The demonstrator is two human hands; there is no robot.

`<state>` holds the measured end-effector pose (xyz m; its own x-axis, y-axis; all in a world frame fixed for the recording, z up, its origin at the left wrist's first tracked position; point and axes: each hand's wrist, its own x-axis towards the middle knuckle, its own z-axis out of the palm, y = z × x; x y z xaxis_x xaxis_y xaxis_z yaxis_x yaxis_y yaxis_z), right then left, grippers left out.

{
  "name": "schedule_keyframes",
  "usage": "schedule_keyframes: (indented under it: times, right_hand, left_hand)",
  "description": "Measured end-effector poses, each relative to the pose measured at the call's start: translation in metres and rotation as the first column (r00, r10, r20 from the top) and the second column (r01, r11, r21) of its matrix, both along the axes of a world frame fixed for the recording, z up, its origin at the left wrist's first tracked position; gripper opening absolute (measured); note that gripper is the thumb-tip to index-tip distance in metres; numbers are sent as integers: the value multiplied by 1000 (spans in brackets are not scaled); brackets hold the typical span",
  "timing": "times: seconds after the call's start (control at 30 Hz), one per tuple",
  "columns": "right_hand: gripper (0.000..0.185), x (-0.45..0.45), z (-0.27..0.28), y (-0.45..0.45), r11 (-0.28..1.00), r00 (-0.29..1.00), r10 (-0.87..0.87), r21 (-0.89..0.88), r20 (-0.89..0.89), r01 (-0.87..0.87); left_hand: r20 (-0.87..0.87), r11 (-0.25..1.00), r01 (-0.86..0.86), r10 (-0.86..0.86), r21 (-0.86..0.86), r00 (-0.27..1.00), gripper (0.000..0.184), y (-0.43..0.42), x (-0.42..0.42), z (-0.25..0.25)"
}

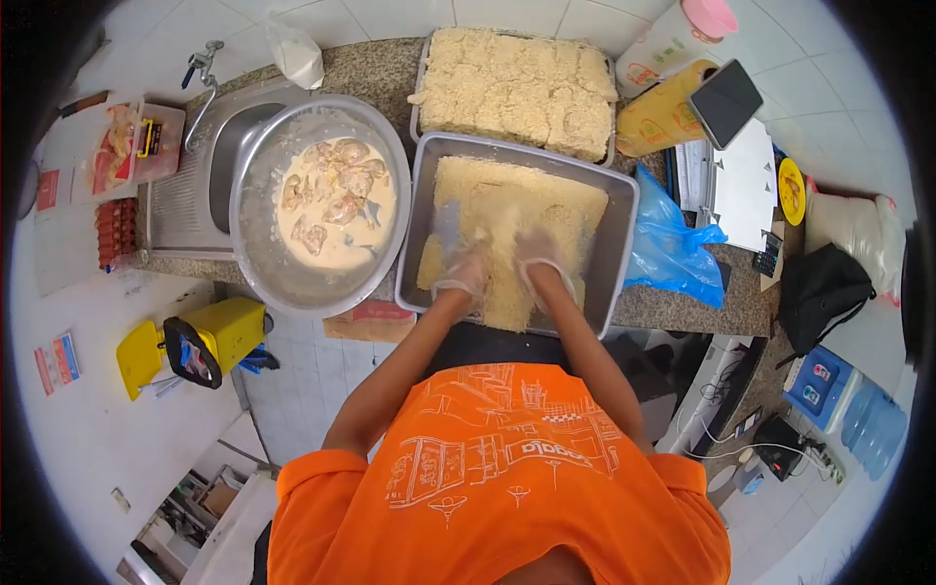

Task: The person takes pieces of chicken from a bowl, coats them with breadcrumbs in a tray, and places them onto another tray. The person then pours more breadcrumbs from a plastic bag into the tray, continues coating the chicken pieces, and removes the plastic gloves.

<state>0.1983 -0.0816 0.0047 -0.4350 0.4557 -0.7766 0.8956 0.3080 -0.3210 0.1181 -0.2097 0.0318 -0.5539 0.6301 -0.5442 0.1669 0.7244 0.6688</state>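
A grey plastic tub holds a bed of pale breadcrumbs, heaped and blurred in the middle. Both of my hands wear clear plastic gloves. In the left part of the crumbs is my left hand; my right hand is beside it, a little to the right. Crumbs and motion blur cover the fingers, so I cannot see whether they grip anything. Left of the tub, a large metal bowl contains pieces of raw meat in a creamy liquid.
Behind the tub stands a tray of crumb-coated pieces. A blue plastic bag lies at its right, near a yellow roll and a phone-like device. A sink is partly behind the bowl. Egg trays are at far left.
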Motion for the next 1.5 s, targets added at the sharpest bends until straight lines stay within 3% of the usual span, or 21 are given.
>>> schedule_keyframes:
  times: [0.07,0.1,0.17,0.2,0.27,0.37,0.5,0.6,0.7,0.77,0.8,0.83,0.87,0.93,0.97,1.03,1.07,1.17,1.23,1.37,1.5]
  right_hand:
    - [49,-40,28,-14,920,933,-87,331,-348,210]
    - [49,-49,11,-15,921,934,-83,332,-348,205]
    - [39,-68,-31,-18,685,734,532,724,-422,-81]
    - [39,-80,-29,-13,683,731,535,726,-424,-79]
    - [46,-90,-20,-7,790,808,508,535,-298,-299]
    - [56,-93,-58,-7,697,707,607,670,-363,-255]
    - [59,-93,-6,-11,584,650,699,762,-297,-280]
    - [56,-85,15,-21,580,682,730,569,-45,-583]
    - [53,-90,3,7,736,681,669,393,-298,-551]
    - [57,-83,-43,36,790,694,611,343,-380,-508]
    - [62,-91,-6,33,842,706,538,277,-459,-462]
    - [58,-79,35,31,782,774,602,343,-198,-521]
    - [58,-81,42,29,779,771,606,343,-198,-525]
    - [54,-80,49,31,704,695,696,16,178,-710]
    - [54,-73,43,29,705,697,695,23,176,-709]
    - [49,-44,25,20,929,900,353,209,-255,-305]
    - [49,-33,27,19,928,899,354,214,-257,-305]
    - [47,-3,48,13,959,781,280,206,-559,-196]
    - [47,8,86,11,991,667,130,122,-734,-59]
    - [45,14,42,14,988,735,30,132,-677,81]
    - [42,-10,53,28,967,772,81,238,-630,93]
  left_hand:
    - [466,858,-508,483,-81,742,46,-11,-17,-36]
    - [467,856,-511,486,-80,739,46,-18,-22,-49]
    - [452,833,-547,457,85,766,53,-31,-34,-75]
    - [450,831,-549,458,90,767,53,-39,-41,-97]
    - [-24,916,-386,390,109,920,51,-57,-38,-133]
    - [136,898,-349,324,267,936,43,-51,-36,-96]
    - [153,867,-390,359,312,921,23,-60,-57,-141]
    - [278,813,-476,398,336,874,24,-54,-34,-103]
    - [341,749,-526,411,402,846,26,-34,-45,-62]
    - [524,848,-509,369,149,767,24,-33,-59,-44]
    - [519,843,-514,372,158,769,24,-33,-61,-41]
    - [419,861,-458,340,220,842,27,-33,-60,-37]
    - [313,880,-391,304,270,900,30,-36,-55,-39]
    - [364,895,-379,280,236,888,29,-44,-49,-49]
    - [410,909,-364,258,204,875,29,-47,-50,-56]
    - [289,921,-291,214,258,933,35,-55,-48,-62]
    - [169,929,-216,172,300,971,41,-57,-47,-65]
    - [72,937,-201,188,284,979,41,-58,-45,-74]
    - [127,944,-228,202,238,971,41,-50,-46,-14]
    - [335,926,-325,249,193,909,43,-42,-47,4]
    - [209,938,-290,250,191,945,39,-55,-46,-82]
